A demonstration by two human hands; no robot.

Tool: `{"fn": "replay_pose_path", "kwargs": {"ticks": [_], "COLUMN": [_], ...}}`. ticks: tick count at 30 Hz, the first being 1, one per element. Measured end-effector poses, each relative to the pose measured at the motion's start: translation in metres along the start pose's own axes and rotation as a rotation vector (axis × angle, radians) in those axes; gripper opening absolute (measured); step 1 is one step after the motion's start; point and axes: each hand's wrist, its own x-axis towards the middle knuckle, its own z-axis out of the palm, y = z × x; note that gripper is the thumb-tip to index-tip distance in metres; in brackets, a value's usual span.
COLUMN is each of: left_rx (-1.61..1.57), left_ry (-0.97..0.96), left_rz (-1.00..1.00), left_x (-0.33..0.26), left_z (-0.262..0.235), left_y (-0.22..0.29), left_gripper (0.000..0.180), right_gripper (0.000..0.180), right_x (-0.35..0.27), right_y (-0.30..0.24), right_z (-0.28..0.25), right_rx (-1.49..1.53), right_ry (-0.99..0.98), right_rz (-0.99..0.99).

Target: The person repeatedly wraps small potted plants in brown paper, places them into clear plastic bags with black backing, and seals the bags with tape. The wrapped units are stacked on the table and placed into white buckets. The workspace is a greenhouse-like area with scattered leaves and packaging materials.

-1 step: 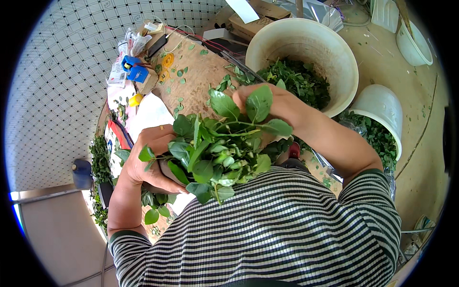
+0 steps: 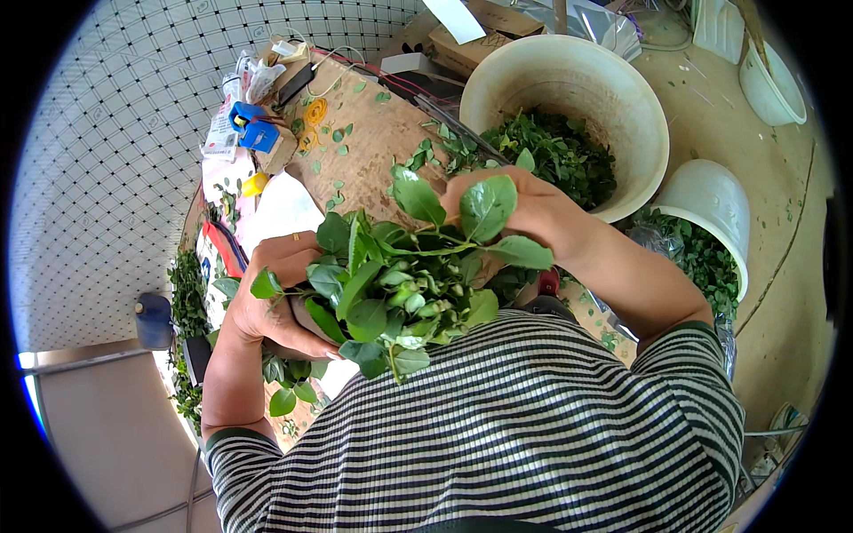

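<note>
A bunch of leafy green stems (image 2: 418, 306), with pale green buds in its middle, is held upright close in front of my striped shirt. My left hand (image 2: 283, 289), with a ring on one finger, wraps round its left side. Curled at the far right side of the bunch is my right hand (image 2: 524, 209); large leaves hide much of its fingers. One leafy stem leans out towards that hand. The lower part of the bunch cannot be seen.
A worktable (image 2: 364, 124) scattered with loose leaves lies beyond my hands. On it are a blue tool (image 2: 253, 127), yellow bands (image 2: 314, 111) and white paper (image 2: 280, 213). A large tub (image 2: 635, 107) of leaves and a tipped white bucket (image 2: 708, 191) stand right.
My right hand and the large leaves beside it have shifted slightly right and nearer. My left hand keeps its hold on the bunch.
</note>
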Motion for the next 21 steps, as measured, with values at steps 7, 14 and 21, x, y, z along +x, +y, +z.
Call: {"fn": "replay_pose_path", "kwargs": {"ticks": [7, 14, 21], "left_rx": [-0.444, -0.453, -0.576], "left_ry": [0.291, 0.181, 0.282], "left_rz": [-0.353, -0.419, -0.464], "left_x": [-0.023, -0.029, -0.032], "left_z": [0.017, 0.009, -0.002], "left_y": [-0.025, -0.053, -0.098], "left_gripper": [0.058, 0.076, 0.103], "right_gripper": [0.017, 0.034, 0.018], "right_x": [-0.030, -0.030, 0.008], "right_y": [-0.008, 0.037, 0.068], "right_z": [0.022, 0.008, -0.008], "right_rx": [-0.927, -1.093, 0.452], "right_ry": [-0.127, 0.105, 0.470], "right_rz": [-0.485, -0.430, -0.070]}}
